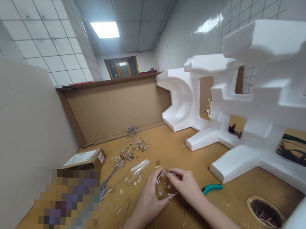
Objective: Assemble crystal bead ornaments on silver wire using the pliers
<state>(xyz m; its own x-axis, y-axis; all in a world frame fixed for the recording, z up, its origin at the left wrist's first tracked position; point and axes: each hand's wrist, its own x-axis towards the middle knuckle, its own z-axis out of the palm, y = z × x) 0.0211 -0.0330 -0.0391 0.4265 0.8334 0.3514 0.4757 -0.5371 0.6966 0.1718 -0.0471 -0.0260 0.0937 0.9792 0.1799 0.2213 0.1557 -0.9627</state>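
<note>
A ring of clear round beads strung on thin wire (161,193) is held between my two hands, just over the brown tabletop. My left hand (148,198) curves around its left and lower side, thumb on the lower edge. From the right, my right hand (186,185) pinches the upper right of the ring; whatever lies under the fingertips is hidden. Beside the right wrist is a tool with a teal handle (213,188), its head covered by the arm. Several thin silver rods (140,166) lie beyond my left hand, near loose clear beads (136,179).
Piles of beaded wire pieces (141,144) and small dark rings (137,157) lie further back. A small cardboard box (99,158) sits at left. White foam packing (260,113) stands along the right. The table has a round hole (264,212). A cardboard panel (117,105) closes the back.
</note>
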